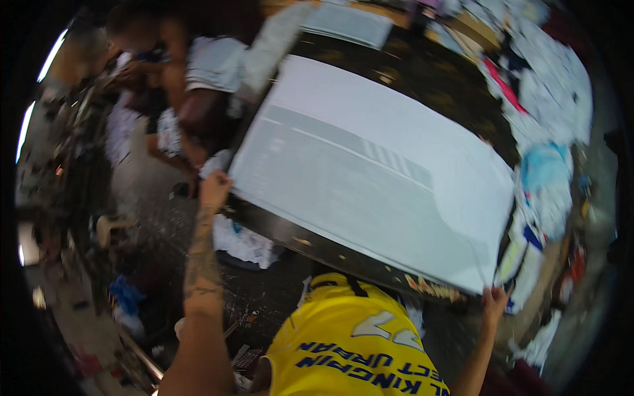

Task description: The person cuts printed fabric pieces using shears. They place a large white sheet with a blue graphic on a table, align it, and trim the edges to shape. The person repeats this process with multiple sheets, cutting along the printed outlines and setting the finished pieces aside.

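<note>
At the left, a blue bundle point(125, 290) lies on the floor point(148, 195), which gives some open room between the clutter and the table point(290, 232). A co-worker point(175, 59) bends near the table's left end. The left hand point(216, 187) pinches the near left corner of the white sheet point(403, 96), fingertips pressed together; a heap of white cloth point(242, 245) sits below it.

The sheet lies across the table, its grey area toward the person. Its near edge runs close to the table's near edge, leaving a narrow dark strip; a broader bare band opens beyond the far edge, up to a pale panel point(347, 25). The yellow shirt point(350, 343) is just below. The right hand point(494, 301) pinches the near right corner, fingertips together. Past the right edge, a clothes pile point(555, 86) crowds close.

Counted: two own hands, one sheet, one panel, one blue bundle; the piled garments overlap too much to count.
</note>
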`<state>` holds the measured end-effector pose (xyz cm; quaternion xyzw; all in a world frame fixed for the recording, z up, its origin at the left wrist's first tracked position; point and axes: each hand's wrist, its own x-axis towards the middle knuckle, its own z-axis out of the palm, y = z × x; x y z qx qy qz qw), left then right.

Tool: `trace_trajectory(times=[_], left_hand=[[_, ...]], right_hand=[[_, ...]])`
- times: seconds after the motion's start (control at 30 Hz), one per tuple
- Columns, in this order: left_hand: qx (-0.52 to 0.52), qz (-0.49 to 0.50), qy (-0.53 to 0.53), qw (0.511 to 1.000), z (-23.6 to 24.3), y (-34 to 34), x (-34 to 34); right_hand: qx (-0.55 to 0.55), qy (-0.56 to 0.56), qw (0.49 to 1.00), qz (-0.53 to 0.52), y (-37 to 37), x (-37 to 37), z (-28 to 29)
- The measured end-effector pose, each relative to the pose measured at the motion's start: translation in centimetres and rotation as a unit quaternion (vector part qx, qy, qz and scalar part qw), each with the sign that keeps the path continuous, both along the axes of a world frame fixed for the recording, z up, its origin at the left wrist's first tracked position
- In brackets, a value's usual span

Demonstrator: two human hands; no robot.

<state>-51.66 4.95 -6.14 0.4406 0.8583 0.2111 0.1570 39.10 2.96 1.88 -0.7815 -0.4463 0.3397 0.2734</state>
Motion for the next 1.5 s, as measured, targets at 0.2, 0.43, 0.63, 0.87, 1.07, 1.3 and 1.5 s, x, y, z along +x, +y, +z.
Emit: trace_trajectory(times=[0.2, 0.43, 0.63, 0.87, 1.07, 1.3, 1.5], left_hand=[[0.043, 0.026, -0.030, 0.998, 5.2, 0.5, 0.4], [0.040, 0.085, -0.059, 0.994, 3.9, -0.7, 3.3], [0.085, 0.050, 0.136, 0.986, 0.1, -1.6, 6.2], [0.105, 0.027, 0.259, 0.960, 0.2, 4.6, 21.2], [0.167, -0.523, -0.079, 0.832, 4.5, 13.5, 50.8], [0.077, -0.738, 0.239, 0.626, 9.4, 30.7, 71.4], [-0.035, -0.790, 0.227, 0.569, 8.5, 35.5, 75.5]], right_hand=[[0.027, -0.085, 0.996, -0.021, 0.4, -2.2, 4.6], [0.018, -0.089, 0.996, -0.009, -0.6, -1.4, 4.0], [0.002, -0.052, 0.999, -0.008, -1.3, -1.3, -0.4], [-0.060, 0.049, 0.992, -0.099, -1.7, -2.5, -0.8], [-0.001, -0.151, 0.988, 0.021, 0.2, -8.9, 4.3], [0.049, -0.112, 0.988, 0.100, -0.6, -12.0, 8.1], [-0.009, 0.007, 0.998, -0.058, -1.3, -3.6, 1.9]])
